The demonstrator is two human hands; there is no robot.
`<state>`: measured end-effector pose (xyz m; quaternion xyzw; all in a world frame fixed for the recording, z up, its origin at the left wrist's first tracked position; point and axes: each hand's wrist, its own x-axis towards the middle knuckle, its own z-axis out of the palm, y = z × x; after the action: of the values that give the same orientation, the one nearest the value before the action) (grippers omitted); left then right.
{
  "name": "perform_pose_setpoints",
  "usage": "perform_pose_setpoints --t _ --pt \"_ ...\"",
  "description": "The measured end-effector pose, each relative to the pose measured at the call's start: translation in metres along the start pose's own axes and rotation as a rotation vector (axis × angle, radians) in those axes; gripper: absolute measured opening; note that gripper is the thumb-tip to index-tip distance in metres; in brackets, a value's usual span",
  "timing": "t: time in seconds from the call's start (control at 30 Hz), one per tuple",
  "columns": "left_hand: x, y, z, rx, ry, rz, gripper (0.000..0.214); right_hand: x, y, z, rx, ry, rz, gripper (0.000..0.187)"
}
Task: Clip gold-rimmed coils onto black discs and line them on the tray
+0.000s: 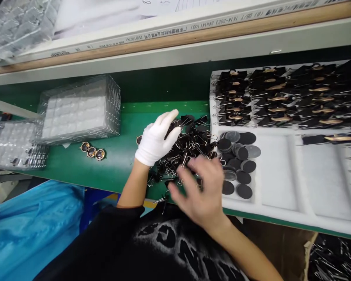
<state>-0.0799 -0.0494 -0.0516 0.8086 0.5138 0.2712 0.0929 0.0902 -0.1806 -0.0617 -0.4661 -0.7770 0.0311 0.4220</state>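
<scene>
Over the left of a heap of black binder clips point(190, 148) with silver wire handles is my left hand point(156, 138), in a white glove. Its thumb and fingers curve around a small dark and gold piece point(174, 125), mostly hidden by the glove. My bare right hand point(203, 191), blurred by motion, hovers over the near right of the heap with fingers spread. A gold-rimmed piece point(138, 139) peeks out beside the glove. Further left, a piece with three joined gold rings point(92, 151) lies on the green table point(117, 160).
Clear plastic trays point(82, 109) are stacked at the left. Right of the heap, a white tray point(276, 203) carries black discs point(242, 177) and rows of clips with gold pieces point(277, 97). A shelf edge point(175, 35) crosses the back. Blue fabric point(38, 230) hangs at lower left.
</scene>
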Motion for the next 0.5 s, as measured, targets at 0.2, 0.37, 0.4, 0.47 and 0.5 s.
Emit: perform_pose_setpoints --t 0.2,0.37,0.4,0.47,0.5 --pt "-0.002 -0.006 0.008 -0.011 0.095 0.038 0.049 -0.040 -0.011 0.030 0.085 -0.268 -0.523 0.009" --pt "-0.010 -0.018 -0.005 0.025 0.177 0.147 0.045 -0.041 0.001 0.041 0.087 -0.305 -0.548 0.019" --pt "-0.012 -0.022 -0.008 0.046 0.187 0.184 0.045 -0.040 0.002 0.040 0.088 -0.288 -0.518 0.023" --pt "-0.015 -0.027 -0.012 0.025 0.212 0.240 0.047 -0.040 0.002 0.037 0.084 -0.246 -0.433 0.030" --pt "-0.017 -0.028 -0.013 -0.025 0.229 0.249 0.049 -0.039 0.002 0.035 0.083 -0.219 -0.396 0.031"
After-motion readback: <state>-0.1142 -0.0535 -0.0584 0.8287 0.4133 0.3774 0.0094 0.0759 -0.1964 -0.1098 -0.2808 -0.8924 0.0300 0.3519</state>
